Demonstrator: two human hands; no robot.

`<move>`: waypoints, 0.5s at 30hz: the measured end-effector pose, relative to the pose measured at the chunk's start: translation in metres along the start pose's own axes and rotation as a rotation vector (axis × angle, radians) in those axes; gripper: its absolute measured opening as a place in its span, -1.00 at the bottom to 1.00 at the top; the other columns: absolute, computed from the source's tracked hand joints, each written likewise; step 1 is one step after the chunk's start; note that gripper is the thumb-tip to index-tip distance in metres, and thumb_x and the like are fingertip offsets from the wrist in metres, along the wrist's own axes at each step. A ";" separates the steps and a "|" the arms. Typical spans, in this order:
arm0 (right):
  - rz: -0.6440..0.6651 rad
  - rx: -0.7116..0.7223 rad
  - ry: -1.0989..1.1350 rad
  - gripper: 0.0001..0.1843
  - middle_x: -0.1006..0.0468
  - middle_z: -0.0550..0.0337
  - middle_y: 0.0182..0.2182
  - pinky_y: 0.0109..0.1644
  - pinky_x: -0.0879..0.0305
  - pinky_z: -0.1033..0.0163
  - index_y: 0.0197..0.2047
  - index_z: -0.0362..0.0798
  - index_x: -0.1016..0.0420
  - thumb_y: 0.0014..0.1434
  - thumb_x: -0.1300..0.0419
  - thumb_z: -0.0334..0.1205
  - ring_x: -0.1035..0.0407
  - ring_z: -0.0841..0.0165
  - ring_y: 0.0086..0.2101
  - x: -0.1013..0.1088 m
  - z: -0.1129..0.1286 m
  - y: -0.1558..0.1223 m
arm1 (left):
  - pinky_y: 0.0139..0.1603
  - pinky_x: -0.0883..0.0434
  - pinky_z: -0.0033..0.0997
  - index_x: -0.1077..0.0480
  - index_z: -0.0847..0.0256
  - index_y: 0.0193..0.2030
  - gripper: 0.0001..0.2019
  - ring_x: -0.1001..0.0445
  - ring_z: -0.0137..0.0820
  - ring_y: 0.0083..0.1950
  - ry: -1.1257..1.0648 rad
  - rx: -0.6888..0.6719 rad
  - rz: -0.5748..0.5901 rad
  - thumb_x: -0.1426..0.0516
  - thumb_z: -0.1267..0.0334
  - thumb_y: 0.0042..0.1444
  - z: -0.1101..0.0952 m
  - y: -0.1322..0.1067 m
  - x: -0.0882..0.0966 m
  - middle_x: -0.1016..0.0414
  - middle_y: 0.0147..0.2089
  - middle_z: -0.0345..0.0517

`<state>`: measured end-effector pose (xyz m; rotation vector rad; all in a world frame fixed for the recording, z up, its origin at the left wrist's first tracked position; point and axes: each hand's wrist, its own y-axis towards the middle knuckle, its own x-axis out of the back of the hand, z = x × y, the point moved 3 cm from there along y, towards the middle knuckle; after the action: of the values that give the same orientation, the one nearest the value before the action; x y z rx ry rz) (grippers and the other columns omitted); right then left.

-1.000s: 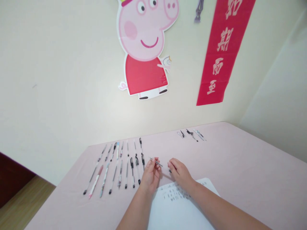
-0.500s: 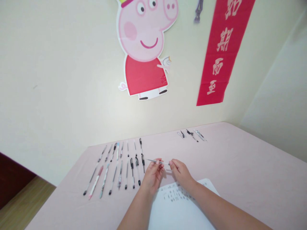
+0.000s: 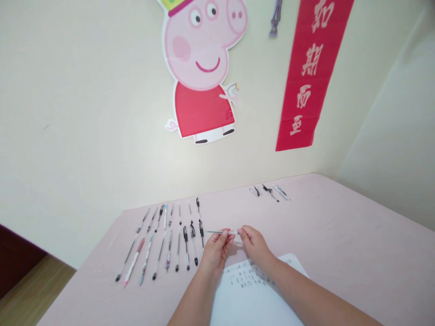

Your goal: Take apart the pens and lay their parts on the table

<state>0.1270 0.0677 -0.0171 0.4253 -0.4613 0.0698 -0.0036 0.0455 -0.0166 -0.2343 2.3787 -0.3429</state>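
Note:
My left hand (image 3: 216, 250) pinches a thin grey pen refill (image 3: 213, 232), whose narrow end sticks out to the left. My right hand (image 3: 255, 246) has its fingers closed at the right end of the same piece, where a pale, clear section shows. A second short pale piece (image 3: 238, 242) lies just below, between the hands; which hand holds it, if either, I cannot tell. Under the wrists is a white sheet (image 3: 253, 303) with rows of dark handwriting. Closest to my left hand is a black-capped pen (image 3: 201, 228).
Two rows of pens and refills (image 3: 159, 256) lie side by side on the pink-covered table (image 3: 340, 253), left of my hands. Several small pen parts (image 3: 270, 192) are grouped at the back near the wall. A pig cutout (image 3: 204, 106) and a red banner (image 3: 304, 97) hang there.
The refill between my hands has turned from slightly slanted to nearly level. The view has shifted slightly, and both hands keep their hold.

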 end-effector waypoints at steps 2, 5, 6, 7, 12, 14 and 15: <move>0.007 0.015 -0.009 -0.62 -0.21 0.30 -0.60 -0.42 -0.05 0.30 -0.58 -0.03 -0.17 0.22 0.09 -0.07 -0.15 0.40 -0.51 0.000 0.002 0.000 | -0.35 -0.48 -0.63 -0.43 0.41 -0.40 -0.98 -0.52 -0.51 -0.43 -0.002 -0.003 -0.013 -0.20 0.49 -0.02 -0.001 0.000 0.000 -0.52 -0.45 -0.05; 0.015 0.026 0.004 -0.63 -0.22 0.30 -0.60 -0.42 -0.06 0.30 -0.57 -0.03 -0.18 0.22 0.08 -0.09 -0.15 0.41 -0.51 0.000 0.003 -0.001 | -0.39 -0.48 -0.64 -0.43 0.40 -0.44 -0.97 -0.51 -0.52 -0.45 -0.005 -0.010 -0.033 -0.21 0.49 -0.04 -0.001 0.000 0.001 -0.51 -0.48 -0.07; 0.014 0.028 0.011 -0.64 -0.22 0.30 -0.59 -0.41 -0.06 0.30 -0.57 -0.03 -0.19 0.22 0.08 -0.10 -0.15 0.41 -0.51 -0.001 0.003 -0.001 | -0.39 -0.48 -0.65 -0.43 0.40 -0.44 -0.97 -0.51 -0.52 -0.45 -0.005 -0.014 -0.040 -0.21 0.49 -0.04 -0.001 0.000 0.001 -0.51 -0.48 -0.07; 0.014 0.030 0.018 -0.65 -0.23 0.29 -0.58 -0.41 -0.07 0.30 -0.56 -0.03 -0.20 0.22 0.08 -0.11 -0.15 0.40 -0.50 -0.001 0.004 -0.001 | -0.40 -0.48 -0.65 -0.43 0.39 -0.44 -0.97 -0.51 -0.52 -0.45 -0.002 -0.019 -0.047 -0.21 0.48 -0.03 -0.001 0.000 0.001 -0.51 -0.48 -0.07; 0.021 0.026 0.079 -0.77 -0.29 0.26 -0.52 -0.36 -0.12 0.29 -0.49 -0.03 -0.25 0.18 0.02 -0.17 -0.20 0.38 -0.45 -0.001 0.007 0.000 | -0.40 -0.47 -0.67 -0.43 0.38 -0.43 -0.98 -0.51 -0.53 -0.44 0.003 -0.044 -0.061 -0.20 0.47 -0.01 0.000 0.002 0.003 -0.52 -0.48 -0.09; 0.023 0.004 0.114 -0.79 -0.29 0.26 -0.52 -0.36 -0.12 0.29 -0.47 -0.03 -0.24 0.16 0.00 -0.17 -0.19 0.38 -0.46 0.000 0.007 0.001 | -0.38 -0.47 -0.67 -0.43 0.38 -0.42 -0.98 -0.51 -0.54 -0.43 -0.003 -0.045 -0.056 -0.19 0.46 -0.01 0.000 0.003 0.003 -0.52 -0.48 -0.09; 0.022 -0.007 0.132 -0.80 -0.28 0.27 -0.52 -0.37 -0.12 0.30 -0.47 -0.03 -0.25 0.15 -0.01 -0.15 -0.19 0.38 -0.46 0.000 0.006 0.001 | -0.37 -0.47 -0.66 -0.43 0.38 -0.41 -0.98 -0.51 -0.54 -0.43 -0.005 -0.045 -0.052 -0.20 0.46 -0.01 0.000 0.004 0.004 -0.52 -0.48 -0.08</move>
<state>0.1241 0.0664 -0.0115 0.4060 -0.3359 0.1174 -0.0065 0.0479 -0.0199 -0.3182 2.3803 -0.3128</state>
